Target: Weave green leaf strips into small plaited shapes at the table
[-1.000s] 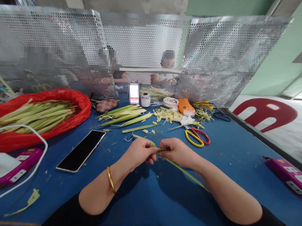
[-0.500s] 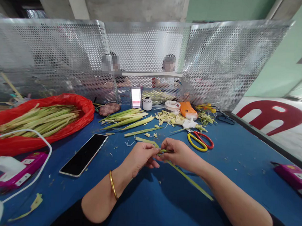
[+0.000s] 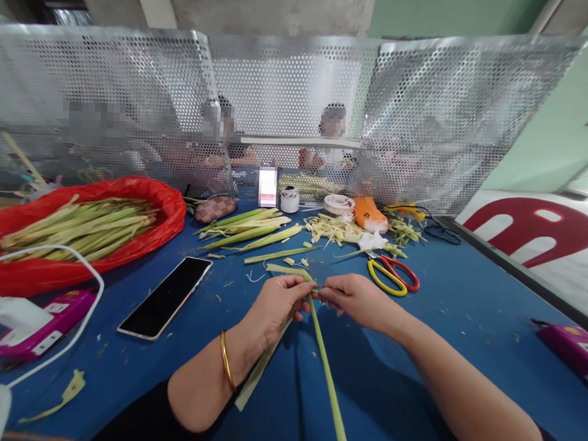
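Note:
My left hand (image 3: 283, 301), with a gold bangle at the wrist, pinches pale green plant strips that look like corn husk. One long husk strip (image 3: 327, 371) hangs from the fingertips toward the table's near edge. A wider strip (image 3: 263, 369) trails down behind the left hand, and a short end sticks out above the fingers. My right hand (image 3: 352, 294) is closed, its fingertips pinched at the small crossing of strips beside my left thumb. What lies inside its curled fingers is mostly hidden. Just beyond it lie scissors (image 3: 393, 275) with one yellow and one red handle loop.
A red plastic bag (image 3: 170, 225) of husks lies left, near a phone (image 3: 166, 298) and purple power strip (image 3: 70, 308). Husk leaves (image 3: 254, 230), shredded scraps (image 3: 330, 228), a white jar (image 3: 290, 199) and tape roll (image 3: 338, 204) stand before a perforated metal screen (image 3: 290, 84). People sit behind it.
The long strip has swung from pointing right to hanging toward me. The wider strip now shows below my left hand. My right hand has shifted slightly right, with its fingers more curled.

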Demonstrator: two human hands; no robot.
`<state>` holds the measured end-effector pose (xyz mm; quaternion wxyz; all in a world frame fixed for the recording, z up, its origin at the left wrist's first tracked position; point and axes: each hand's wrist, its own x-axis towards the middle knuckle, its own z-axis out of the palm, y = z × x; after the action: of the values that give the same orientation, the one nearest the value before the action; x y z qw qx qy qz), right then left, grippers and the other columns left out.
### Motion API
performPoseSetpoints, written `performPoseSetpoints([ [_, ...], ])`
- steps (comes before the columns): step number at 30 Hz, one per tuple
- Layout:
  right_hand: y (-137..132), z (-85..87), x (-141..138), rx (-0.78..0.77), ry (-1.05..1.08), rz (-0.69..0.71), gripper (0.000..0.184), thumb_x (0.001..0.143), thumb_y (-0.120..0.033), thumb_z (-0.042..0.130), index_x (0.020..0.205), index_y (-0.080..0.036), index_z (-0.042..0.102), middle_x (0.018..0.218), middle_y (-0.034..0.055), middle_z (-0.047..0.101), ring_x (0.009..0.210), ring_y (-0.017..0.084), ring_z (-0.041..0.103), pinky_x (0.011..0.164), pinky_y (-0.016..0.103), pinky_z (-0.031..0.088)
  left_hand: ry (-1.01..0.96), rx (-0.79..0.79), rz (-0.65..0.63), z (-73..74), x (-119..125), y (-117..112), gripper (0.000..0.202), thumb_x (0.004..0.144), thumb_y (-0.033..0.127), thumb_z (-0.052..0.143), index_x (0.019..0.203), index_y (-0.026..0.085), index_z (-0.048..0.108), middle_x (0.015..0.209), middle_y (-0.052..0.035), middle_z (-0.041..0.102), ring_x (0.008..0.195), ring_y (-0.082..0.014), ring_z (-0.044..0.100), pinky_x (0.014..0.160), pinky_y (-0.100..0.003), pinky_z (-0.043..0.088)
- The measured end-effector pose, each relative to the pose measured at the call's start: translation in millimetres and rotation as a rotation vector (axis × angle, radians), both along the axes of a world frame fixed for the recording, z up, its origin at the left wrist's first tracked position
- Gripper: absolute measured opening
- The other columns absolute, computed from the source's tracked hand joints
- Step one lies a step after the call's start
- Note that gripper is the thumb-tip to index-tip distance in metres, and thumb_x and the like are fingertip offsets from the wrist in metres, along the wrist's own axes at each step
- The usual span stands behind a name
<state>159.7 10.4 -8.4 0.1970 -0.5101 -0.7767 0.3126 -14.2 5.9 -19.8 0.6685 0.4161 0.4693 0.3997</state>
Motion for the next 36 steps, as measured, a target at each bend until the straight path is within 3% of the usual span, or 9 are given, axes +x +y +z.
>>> performPoseSetpoints([
  [4,3,-3.8,-1,0.032,0.142,0.019,0.034,0.091,-0.040,0.045,0.072,-0.018,0.062,0.074,0.0016,0.063,0.073,0.016,0.057,0.067,0.026,0.042,0.035,0.008,-0.040,0.9,0,-2,0.018,0.071,0.029,0.071,0.071,0.012,0.066,0.070,-0.0036,0.067,0.047,-0.0059,0.053,0.037,-0.015,0.035],
  [8,0,-5.8,-6,-0.171,0.306,-0.012,0.034,0.084,-0.048,0.055,0.073,-0.017,0.061,0.071,0.0008,0.064,0.065,0.014,0.059,0.063,0.025,0.046,0.070,-0.012,-0.051,4.0,1,-4,0.014,0.073,0.025,0.069,0.070,0.011,0.066,0.069,-0.0042,0.067,0.045,-0.0058,0.054,0.036,-0.014,0.034],
  [12,-4,-6.2,-11,-0.247,0.377,-0.069,0.034,0.078,-0.050,0.060,0.070,-0.017,0.058,0.068,-0.0002,0.062,0.055,0.011,0.055,0.054,0.024,0.047,0.105,-0.002,-0.011,4.5,3,-4,0.013,0.075,0.019,0.065,0.065,0.010,0.064,0.063,-0.0043,0.066,0.041,-0.0057,0.053,0.036,-0.015,0.035],
  [17,-5,-6.5,-14,-0.343,0.503,-0.042,0.028,0.071,-0.041,0.068,0.082,-0.018,0.057,0.067,-0.0023,0.061,0.055,0.011,0.055,0.051,0.025,0.048,0.103,-0.034,0.006,-0.4,5,-3,0.017,0.074,0.021,0.068,0.062,0.011,0.062,0.055,-0.0023,0.063,0.039,-0.0076,0.054,0.035,-0.016,0.036],
  [20,-3,-6.5,-12,-0.311,0.509,-0.026,0.024,0.074,-0.039,0.066,0.080,-0.017,0.060,0.066,-0.0026,0.061,0.058,0.011,0.054,0.057,0.025,0.046,0.067,-0.058,-0.014,-1.6,5,-3,0.016,0.076,0.023,0.068,0.066,0.011,0.064,0.060,-0.0042,0.066,0.042,-0.0073,0.055,0.036,-0.015,0.036],
  [24,-3,-5.8,-10,-0.298,0.561,-0.067,0.030,0.080,-0.043,0.062,0.070,-0.015,0.064,0.060,-0.0028,0.057,0.059,0.010,0.050,0.060,0.024,0.041,0.045,-0.036,-0.099,0.5,4,-7,0.016,0.074,0.026,0.069,0.073,0.010,0.066,0.071,-0.0070,0.070,0.045,-0.0066,0.057,0.038,-0.015,0.038],
  [28,-8,-6.3,-14,-0.488,0.771,-0.134,0.027,0.067,-0.038,0.074,0.075,-0.014,0.064,0.063,-0.0015,0.060,0.051,0.010,0.050,0.050,0.024,0.038,0.077,-0.042,-0.253,0.3,6,-12,0.020,0.070,0.029,0.071,0.077,0.010,0.067,0.072,-0.0073,0.071,0.046,-0.0082,0.057,0.037,-0.016,0.036],
  [30,-10,-6.2,-15,-0.509,0.827,-0.154,0.024,0.063,-0.032,0.076,0.071,-0.014,0.062,0.061,-0.0021,0.059,0.048,0.009,0.048,0.047,0.023,0.035,0.115,-0.044,-0.321,-1.0,8,-14,0.019,0.070,0.029,0.070,0.073,0.011,0.067,0.067,-0.0060,0.069,0.043,-0.0082,0.055,0.036,-0.017,0.036],
  [36,-10,-5.0,-19,-0.306,0.809,-0.168,0.018,0.068,-0.030,0.072,0.072,-0.015,0.062,0.064,-0.0027,0.062,0.049,0.006,0.041,0.048,0.021,0.032,0.225,-0.049,-0.440,-6.2,13,-18,0.018,0.072,0.028,0.063,0.062,0.012,0.065,0.059,-0.0040,0.066,0.040,-0.0079,0.052,0.035,-0.018,0.037],
])
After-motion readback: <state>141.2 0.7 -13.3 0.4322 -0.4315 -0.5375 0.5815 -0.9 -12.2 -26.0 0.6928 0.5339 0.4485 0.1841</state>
